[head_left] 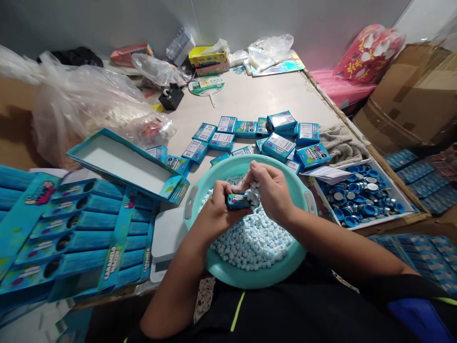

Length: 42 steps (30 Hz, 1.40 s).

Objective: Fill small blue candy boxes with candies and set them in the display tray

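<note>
My left hand (213, 212) is closed around a small blue candy box (235, 201), held on its side above a turquoise basin (246, 280). At the box's right end, my right hand (274, 190) has its fingers curled around several small pale candies (253, 194). Part of that grip and the box's opening are hidden by the fingers. Beneath both hands, the two-handled basin holds a heap of light blue and white candies (253, 245).
Small blue boxes (222, 140) lie scattered behind the basin. On the right stands a white tray (378, 220) of blue caps, beside a grey cloth (344, 145). Large blue cartons (107, 162) and a white scale-like device (167, 233) are left. Plastic bags (85, 100) sit farther back.
</note>
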Motion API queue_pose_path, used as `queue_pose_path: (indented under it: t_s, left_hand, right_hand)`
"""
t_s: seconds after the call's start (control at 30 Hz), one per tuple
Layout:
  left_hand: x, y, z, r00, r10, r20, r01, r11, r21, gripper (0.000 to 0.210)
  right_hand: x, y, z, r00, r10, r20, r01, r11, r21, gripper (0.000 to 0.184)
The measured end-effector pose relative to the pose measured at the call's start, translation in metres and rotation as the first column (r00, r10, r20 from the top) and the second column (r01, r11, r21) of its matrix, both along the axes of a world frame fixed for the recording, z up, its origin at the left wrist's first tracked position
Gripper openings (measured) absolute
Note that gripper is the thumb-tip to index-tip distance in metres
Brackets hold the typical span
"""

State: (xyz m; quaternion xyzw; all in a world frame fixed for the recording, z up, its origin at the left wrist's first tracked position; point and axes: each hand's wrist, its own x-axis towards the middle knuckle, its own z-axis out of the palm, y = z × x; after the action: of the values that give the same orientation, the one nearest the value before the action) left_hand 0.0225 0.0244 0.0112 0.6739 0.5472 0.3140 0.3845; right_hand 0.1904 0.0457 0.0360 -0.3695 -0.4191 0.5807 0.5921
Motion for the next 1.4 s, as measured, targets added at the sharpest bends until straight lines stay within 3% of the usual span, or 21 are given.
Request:
queue_pose_path:
  t_s: [0.13, 0.27, 0.4, 0.53, 0.73, 0.9, 1.0, 1.1, 1.2, 1.27, 1.33, 1.4]
  left_hand:
    - [-0.002, -0.001, -0.009, 0.992, -0.025, 0.127, 0.029, 0.999, -0.027, 0.065]
    - [-0.004, -0.002, -0.013, 0.964, 0.01, 0.267, -0.005, 1.0, -0.021, 0.068]
    - [-0.006, 0.001, -0.009, 0.988, 0.0, 0.152, 0.006, 0.999, -0.04, 0.064]
    - [-0.005, 0.003, -0.004, 0.995, 0.049, 0.086, -0.057, 0.994, 0.089, 0.065]
    - [-0.003, 0.006, -0.005, 0.999, 0.034, -0.018, -0.032, 0.994, 0.1, 0.069]
    - [-0.007, 0.007, -0.006, 1.0, -0.005, -0.023, 0.009, 0.984, 0.176, 0.053]
    - [-0.007, 0.006, -0.002, 1.0, -0.013, 0.007, 0.01, 0.968, 0.251, 0.044]
    - [-0.006, 0.006, 0.002, 1.0, -0.002, -0.013, 0.007, 0.938, 0.347, 0.034]
    - [-0.005, 0.008, 0.003, 0.999, -0.037, -0.025, 0.045, 0.912, 0.408, 0.028]
    - [-0.005, 0.01, 0.003, 0.997, -0.08, -0.016, 0.079, 0.9, 0.43, 0.026]
    - [-0.005, 0.01, 0.002, 0.993, -0.113, -0.022, 0.112, 0.895, 0.432, 0.022]
    - [-0.005, 0.009, 0.002, 0.993, -0.112, -0.041, 0.119, 0.897, 0.427, 0.019]
  right_hand:
    - [0.003, -0.006, 0.002, 0.989, 0.054, 0.14, -0.068, 0.993, 0.098, 0.05]
    - [0.005, -0.008, 0.001, 0.982, 0.053, 0.18, -0.092, 0.971, 0.219, 0.049]
    - [0.004, -0.007, -0.002, 0.986, 0.098, 0.138, -0.132, 0.956, 0.263, 0.044]
    - [0.005, -0.007, -0.003, 0.982, 0.161, 0.099, -0.182, 0.945, 0.272, 0.038]
    - [0.008, -0.008, -0.004, 0.948, 0.304, 0.097, -0.319, 0.906, 0.277, 0.043]
    - [0.012, -0.012, -0.005, 0.956, 0.263, 0.131, -0.293, 0.892, 0.345, 0.05]
    - [0.019, -0.011, -0.006, 0.976, 0.126, 0.176, -0.175, 0.939, 0.296, 0.046]
    - [0.024, -0.004, -0.01, 0.916, -0.017, 0.4, -0.067, 0.979, 0.195, 0.028]
    - [0.026, 0.002, -0.015, 0.75, 0.009, 0.662, -0.129, 0.983, 0.133, 0.013]
    - [0.026, 0.005, -0.018, 0.674, 0.032, 0.738, -0.181, 0.976, 0.122, 0.011]
    - [0.026, 0.007, -0.019, 0.669, 0.052, 0.742, -0.194, 0.975, 0.106, 0.01]
    - [0.026, 0.009, -0.02, 0.711, 0.111, 0.694, -0.205, 0.977, 0.054, 0.01]
